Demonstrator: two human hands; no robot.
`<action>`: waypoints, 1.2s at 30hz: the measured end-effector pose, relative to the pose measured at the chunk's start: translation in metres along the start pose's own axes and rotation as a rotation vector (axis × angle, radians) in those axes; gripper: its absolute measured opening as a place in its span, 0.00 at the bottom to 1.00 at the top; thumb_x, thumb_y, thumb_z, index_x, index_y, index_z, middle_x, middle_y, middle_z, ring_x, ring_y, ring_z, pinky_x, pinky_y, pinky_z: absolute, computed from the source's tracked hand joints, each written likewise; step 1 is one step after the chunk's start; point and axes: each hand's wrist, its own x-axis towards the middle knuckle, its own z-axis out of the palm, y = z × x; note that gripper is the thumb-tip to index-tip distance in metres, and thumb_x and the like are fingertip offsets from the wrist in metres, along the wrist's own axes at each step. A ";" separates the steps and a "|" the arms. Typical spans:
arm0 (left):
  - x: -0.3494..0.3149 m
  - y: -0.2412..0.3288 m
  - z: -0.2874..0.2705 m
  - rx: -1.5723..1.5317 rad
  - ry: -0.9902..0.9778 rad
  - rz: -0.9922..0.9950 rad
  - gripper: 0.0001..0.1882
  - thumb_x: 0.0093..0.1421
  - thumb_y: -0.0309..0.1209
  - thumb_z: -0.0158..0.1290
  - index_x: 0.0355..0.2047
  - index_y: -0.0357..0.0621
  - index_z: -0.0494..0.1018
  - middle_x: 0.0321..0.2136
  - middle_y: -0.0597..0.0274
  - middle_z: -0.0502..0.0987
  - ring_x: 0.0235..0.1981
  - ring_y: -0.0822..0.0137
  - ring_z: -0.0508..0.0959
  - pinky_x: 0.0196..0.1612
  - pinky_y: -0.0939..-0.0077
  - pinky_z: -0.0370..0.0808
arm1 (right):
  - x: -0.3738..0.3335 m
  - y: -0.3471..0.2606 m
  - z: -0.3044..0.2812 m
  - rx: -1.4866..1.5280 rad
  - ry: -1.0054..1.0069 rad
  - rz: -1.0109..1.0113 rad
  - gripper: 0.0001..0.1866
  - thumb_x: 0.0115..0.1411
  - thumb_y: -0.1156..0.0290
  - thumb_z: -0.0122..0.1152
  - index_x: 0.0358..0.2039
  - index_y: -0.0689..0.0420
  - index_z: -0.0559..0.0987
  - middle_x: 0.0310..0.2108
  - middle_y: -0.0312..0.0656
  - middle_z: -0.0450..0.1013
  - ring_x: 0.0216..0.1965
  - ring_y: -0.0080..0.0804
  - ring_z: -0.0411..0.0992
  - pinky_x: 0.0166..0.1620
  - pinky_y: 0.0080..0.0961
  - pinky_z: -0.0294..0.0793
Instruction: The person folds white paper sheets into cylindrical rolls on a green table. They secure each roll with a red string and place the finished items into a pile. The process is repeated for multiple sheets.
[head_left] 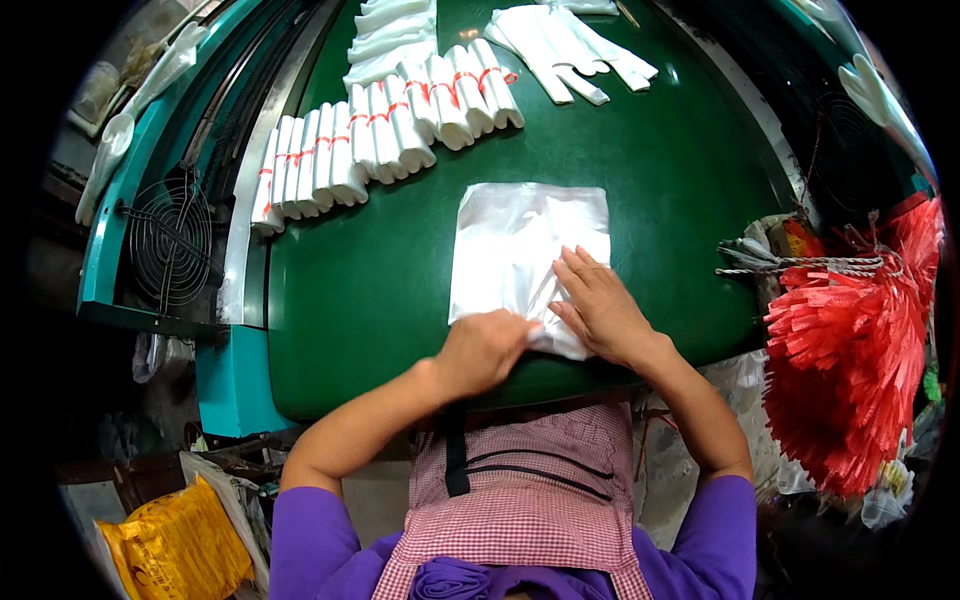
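Observation:
A stack of clear-white plastic bags (490,240) lies flat on the green table surface in front of me, with a crease running up its middle. My left hand (485,350) is closed round the stack's near edge, its fingertips hidden from view. Flat on the stack's right side rests my right hand (605,310), fingers stretched out and thumb apart. How many bags are in the stack I cannot tell.
Rolled bag bundles tied with red strips (380,125) line the left and far part of the green table (680,180). Loose bags (570,50) lie at the far side. Red plastic strips (845,360) hang at the right edge. A wire fan guard (170,240) stands left; a yellow package (180,545) lies below.

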 end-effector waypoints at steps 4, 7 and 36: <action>0.035 -0.026 -0.009 -0.074 -0.033 -0.294 0.12 0.56 0.32 0.56 0.40 0.42 0.76 0.30 0.51 0.79 0.27 0.52 0.78 0.33 0.65 0.75 | -0.003 -0.022 0.003 0.052 0.022 -0.191 0.34 0.59 0.55 0.58 0.58 0.66 0.65 0.63 0.57 0.57 0.65 0.52 0.54 0.65 0.44 0.54; 0.032 -0.022 -0.011 0.306 0.342 0.111 0.14 0.53 0.31 0.58 0.41 0.43 0.76 0.39 0.54 0.78 0.34 0.56 0.79 0.36 0.65 0.77 | -0.005 -0.011 0.025 -0.123 0.111 -0.096 0.36 0.57 0.54 0.60 0.58 0.66 0.65 0.63 0.57 0.57 0.66 0.53 0.53 0.65 0.44 0.54; 0.037 0.007 -0.059 0.337 -0.086 0.398 0.10 0.45 0.29 0.59 0.29 0.46 0.74 0.44 0.59 0.74 0.50 0.54 0.72 0.53 0.57 0.67 | -0.021 0.016 -0.001 -0.082 -0.116 -0.451 0.23 0.59 0.72 0.49 0.56 0.57 0.71 0.62 0.45 0.63 0.65 0.41 0.57 0.66 0.42 0.55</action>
